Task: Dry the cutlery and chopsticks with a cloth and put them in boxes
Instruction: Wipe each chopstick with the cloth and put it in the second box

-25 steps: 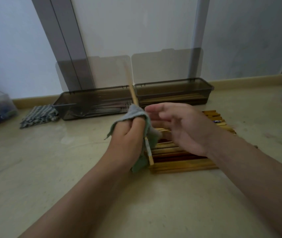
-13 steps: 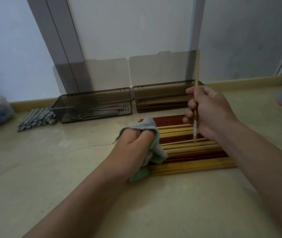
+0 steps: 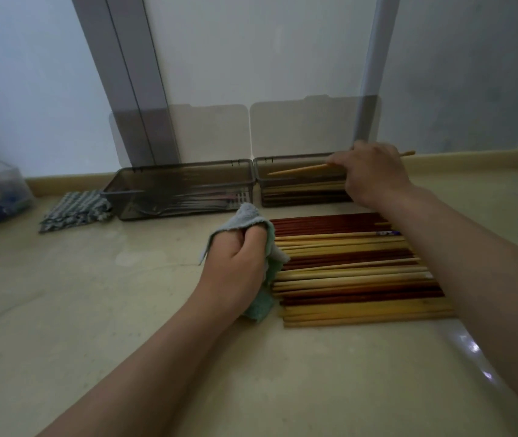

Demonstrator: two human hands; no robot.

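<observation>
two hands, two boxes, two cloths, one chopstick lifted. the row of chopsticks lies on the smooth beige floor, pale wooden sticks and dark red ones side by side; they are too many and too close together to count surely. the left hand rests at the left end of the row, its fingers curled tight around a soft grey-green cloth. the right hand is behind the row, over the right box, and its fingers pinch one pale chopstick; the fingertips are mostly hidden under the hand.

half a second ago this chopstick stood upright above the row; now it lies almost level over the right box, thin end to the left. the left hand with the cloth is in the same place as before.

the right box already holds pale and dark chopsticks. the left box, behind and left of the row, holds metal cutlery. both are long, of smoky clear plastic, each with one lid standing open. the second cloth, a striped cloth, lies folded far left of the row.
</observation>
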